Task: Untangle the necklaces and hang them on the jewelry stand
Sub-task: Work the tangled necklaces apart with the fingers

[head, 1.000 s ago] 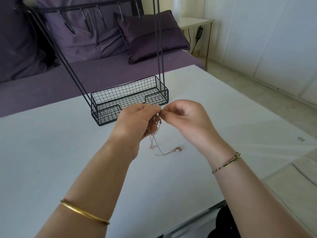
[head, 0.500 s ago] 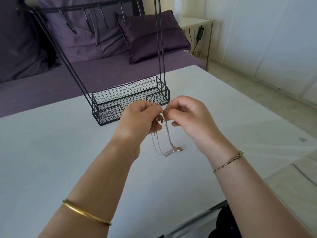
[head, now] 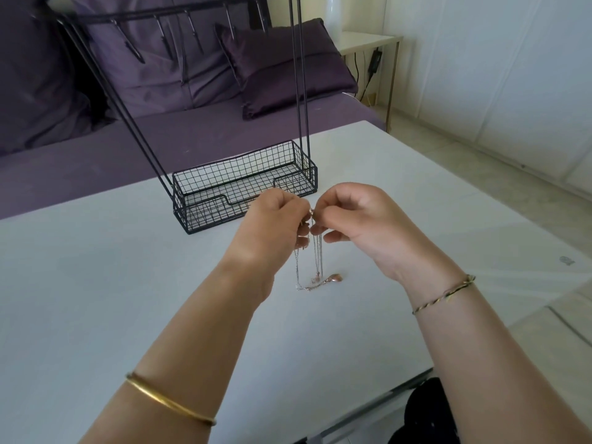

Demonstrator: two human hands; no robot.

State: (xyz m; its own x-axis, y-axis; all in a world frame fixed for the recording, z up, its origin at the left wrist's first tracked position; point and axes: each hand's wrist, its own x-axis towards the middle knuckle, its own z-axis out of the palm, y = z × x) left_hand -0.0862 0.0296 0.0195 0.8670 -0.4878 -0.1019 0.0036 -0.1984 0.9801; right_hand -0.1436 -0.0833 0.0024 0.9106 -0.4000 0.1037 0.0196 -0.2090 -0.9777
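Observation:
Thin silver and rose-gold necklace chains (head: 312,267) hang tangled from between my two hands, just above the white table (head: 128,299). A small rose-gold pendant (head: 335,278) lies on the table at the chains' lower end. My left hand (head: 272,222) and my right hand (head: 355,216) meet fingertip to fingertip and pinch the top of the chains. The black wire jewelry stand (head: 243,187) rises just behind my hands, its basket base on the table. Its hook bar (head: 166,14) runs across the top of the view with nothing hanging on it.
A purple bed with pillows (head: 282,68) lies behind the table. A small white side table (head: 368,43) with a cable stands at the back right. The table's right and near edges drop to a pale tiled floor (head: 480,174).
Both hands have lifted slightly and drawn closer together at the chains' top. The chains now hang longer and straighter, with the pendant still resting on the table.

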